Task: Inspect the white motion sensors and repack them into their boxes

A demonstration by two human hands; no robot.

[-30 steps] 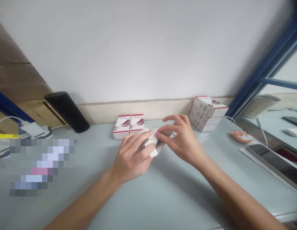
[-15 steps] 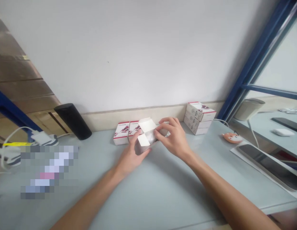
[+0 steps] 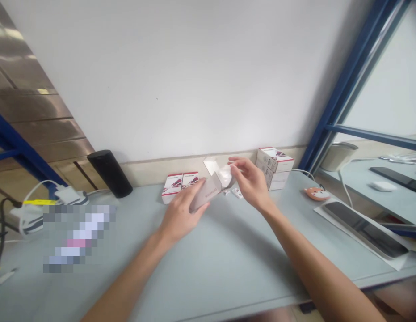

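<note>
My left hand (image 3: 182, 210) is wrapped round a small cardboard box (image 3: 208, 195), which is tilted with its opened end facing right and a white flap (image 3: 211, 165) standing up. Out of that end sticks a whitish, shiny plastic-wrapped item (image 3: 225, 175); what is inside the wrapping I cannot make out. The fingertips of my right hand (image 3: 250, 181) are closed on this item. Just below it on the table lie small white pieces (image 3: 237, 192). Behind my left hand, two white and red boxes (image 3: 172, 185) rest side by side.
Similar boxes (image 3: 275, 167) are stacked by the wall at right. A black cylinder (image 3: 110, 173) stands at left, near white chargers (image 3: 69, 194) and cables. On the right lie an orange and white animal-shaped object (image 3: 317, 193) and a dark flat device (image 3: 365, 229) on white paper.
The box has tipped to the right, so its printed side now shows. The plastic-wrapped item has come partly out of the open end with my right hand. The camera view has shifted slightly.
</note>
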